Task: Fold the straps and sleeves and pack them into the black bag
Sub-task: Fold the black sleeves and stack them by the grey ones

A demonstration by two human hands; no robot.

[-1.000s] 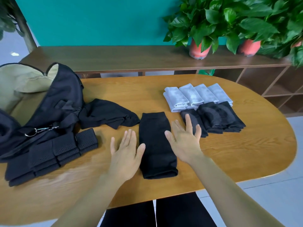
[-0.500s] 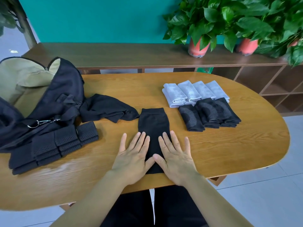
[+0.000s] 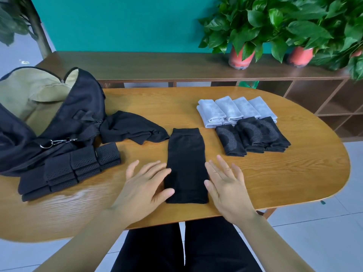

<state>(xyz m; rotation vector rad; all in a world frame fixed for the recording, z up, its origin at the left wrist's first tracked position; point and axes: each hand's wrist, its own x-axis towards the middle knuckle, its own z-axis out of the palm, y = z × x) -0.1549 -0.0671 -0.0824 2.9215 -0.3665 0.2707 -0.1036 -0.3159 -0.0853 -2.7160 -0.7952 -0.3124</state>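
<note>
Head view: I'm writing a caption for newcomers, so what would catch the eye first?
Two open hands, the left hand and right hand, flank a flat black sleeve near the front edge of the table. At left gapes the black bag, tan lining showing; at right lie rows of folded grey sleeves and folded black sleeves.
</note>
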